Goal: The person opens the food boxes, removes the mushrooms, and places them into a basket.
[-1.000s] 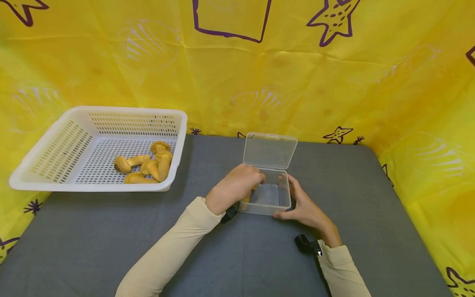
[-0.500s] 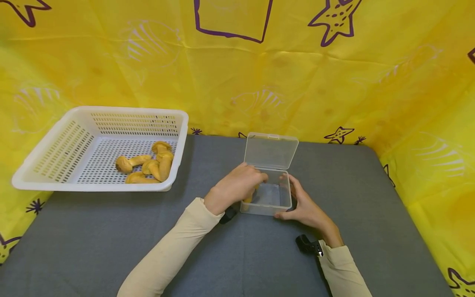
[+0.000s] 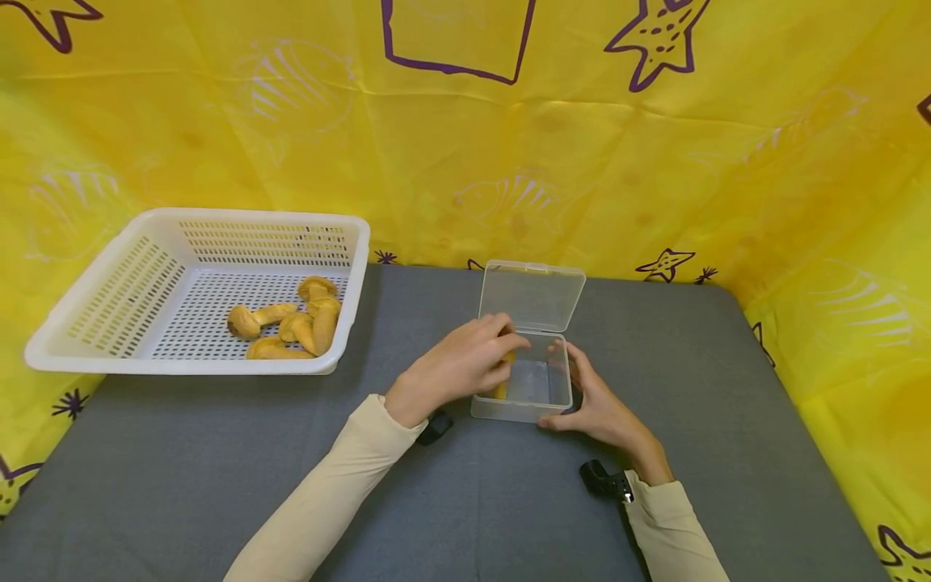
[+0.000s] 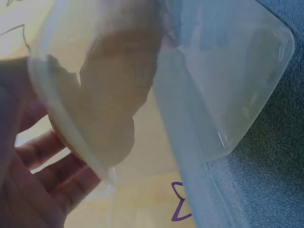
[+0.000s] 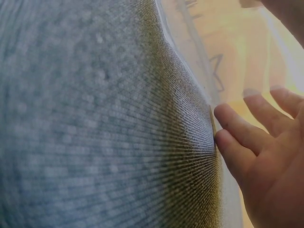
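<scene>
A clear plastic box [image 3: 534,411] stands on the table with its hinged lid [image 3: 532,297] raised at the back. Inside its left part is a yellow-brown mushroom [image 3: 500,391], partly behind my left hand [image 3: 469,356]. Seen through the box wall in the left wrist view, the mushroom [image 4: 118,80] stands apart from the loosely spread fingers [image 4: 71,183]. That hand is over the box's left rim. My right hand [image 3: 600,404] holds the box's right side, thumb at the front corner and fingers along the side wall. In the right wrist view its fingertips [image 5: 222,114] touch the wall.
A white perforated basket [image 3: 196,366] stands at the left with several mushrooms [image 3: 323,323] in its right part. Grey cloth [image 3: 465,501] covers the table. A yellow printed curtain [image 3: 436,162] hangs behind and along the sides.
My left hand has risen from inside the box and drawn slightly back, its fingers parting from the mushroom, which stays in the box. My right hand and the basket look unmoved.
</scene>
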The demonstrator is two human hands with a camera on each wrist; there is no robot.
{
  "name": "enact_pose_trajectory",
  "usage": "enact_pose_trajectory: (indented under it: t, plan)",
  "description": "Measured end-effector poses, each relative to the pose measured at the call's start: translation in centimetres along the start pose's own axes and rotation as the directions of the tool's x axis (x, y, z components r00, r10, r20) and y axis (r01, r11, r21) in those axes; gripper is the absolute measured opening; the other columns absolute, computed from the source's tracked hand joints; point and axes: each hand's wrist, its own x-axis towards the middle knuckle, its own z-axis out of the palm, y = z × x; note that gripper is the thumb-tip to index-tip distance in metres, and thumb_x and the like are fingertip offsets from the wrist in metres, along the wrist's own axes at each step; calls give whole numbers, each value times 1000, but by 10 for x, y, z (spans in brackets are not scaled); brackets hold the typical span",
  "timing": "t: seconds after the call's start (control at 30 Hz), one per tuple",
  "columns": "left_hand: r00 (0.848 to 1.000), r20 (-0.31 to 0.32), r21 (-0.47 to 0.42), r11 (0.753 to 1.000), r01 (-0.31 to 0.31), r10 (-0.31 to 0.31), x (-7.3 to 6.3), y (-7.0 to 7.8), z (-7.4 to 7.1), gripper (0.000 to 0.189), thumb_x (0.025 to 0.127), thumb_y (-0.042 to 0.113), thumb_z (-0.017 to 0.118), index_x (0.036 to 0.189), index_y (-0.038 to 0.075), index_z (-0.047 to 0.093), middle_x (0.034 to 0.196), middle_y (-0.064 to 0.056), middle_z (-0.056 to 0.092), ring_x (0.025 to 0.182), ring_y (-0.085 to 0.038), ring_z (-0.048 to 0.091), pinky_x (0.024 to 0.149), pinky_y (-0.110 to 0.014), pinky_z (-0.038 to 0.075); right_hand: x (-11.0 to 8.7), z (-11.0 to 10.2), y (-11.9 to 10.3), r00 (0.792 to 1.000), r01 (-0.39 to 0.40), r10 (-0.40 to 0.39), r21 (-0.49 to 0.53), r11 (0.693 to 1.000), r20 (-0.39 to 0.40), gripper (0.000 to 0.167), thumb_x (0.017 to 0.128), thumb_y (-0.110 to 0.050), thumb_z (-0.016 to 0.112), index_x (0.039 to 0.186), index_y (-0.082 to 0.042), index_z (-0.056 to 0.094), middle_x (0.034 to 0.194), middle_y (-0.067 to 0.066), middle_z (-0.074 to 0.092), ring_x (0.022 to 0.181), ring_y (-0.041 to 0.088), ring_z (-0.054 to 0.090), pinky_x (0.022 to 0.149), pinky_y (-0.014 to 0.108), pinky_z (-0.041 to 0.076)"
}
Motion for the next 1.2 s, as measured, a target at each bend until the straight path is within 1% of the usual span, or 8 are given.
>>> enact_pose_trajectory:
  t: [0.13,0.33,0.47,0.57,0.77,0.87,1.07,1.2]
  plan:
    - [999,-33,-33,999,17,-18,-4,-1,-5,26,90,6,64,115,10,73,98,-3,59,79,-14,52,72,-26,47,0,0,0,1000,2,-2,-3,1000,-1,114,72,-15,89,157,-20,12,158,15,31,138,36,41,101,18,37]
    - [995,-56,-152,985,78,-87,-11,-1,-14,29,89,8,65,118,8,71,112,-5,61,93,-17,55,81,-30,50,2,-1,-1,1000,3,-3,-32,999,-4,114,72,-16,89,157,-19,12,158,14,31,139,37,41,107,41,39]
    - [990,-35,-217,968,124,-135,-17,-4,-16,28,90,10,67,117,9,71,116,-3,61,100,-18,53,85,-31,49,2,-1,-1,1000,3,-3,-39,999,-6,114,72,-17,89,157,-21,13,157,13,31,139,36,40,105,28,39]
    - [986,-7,-244,957,157,-164,-20,-6,-17,25,90,12,67,115,13,71,117,-2,61,102,-18,52,88,-32,49,3,-1,-1,1000,5,-6,-38,999,-5,114,72,-17,89,157,-21,14,158,12,31,140,36,40,105,28,38]
    - [976,56,-274,937,218,-210,-25,-9,-15,20,91,16,71,110,15,69,119,-2,60,108,-20,53,96,-37,47,2,0,1,1000,-4,3,-26,1000,-5,115,71,-16,90,157,-21,13,158,14,30,141,38,38,109,54,35]
    - [972,57,-278,932,234,-227,-27,-11,-15,25,90,15,72,114,14,67,119,-3,60,109,-20,54,98,-37,47,2,0,2,1000,-7,7,-24,1000,-10,115,71,-16,90,157,-20,13,158,14,30,141,38,37,109,59,33]
    - [965,73,-275,925,263,-253,-29,-10,-17,44,86,11,66,130,12,64,122,-8,54,106,-21,52,91,-36,48,1,0,2,1000,4,-4,-36,999,-9,115,71,-16,90,157,-19,14,157,14,31,141,37,38,108,54,35]
    - [959,81,-276,918,284,-272,-29,-7,-16,43,87,14,68,130,13,64,122,-8,53,105,-21,51,89,-35,49,0,1,2,1000,7,-7,-43,999,-9,115,71,-16,90,157,-20,14,157,14,31,141,36,38,108,47,37]
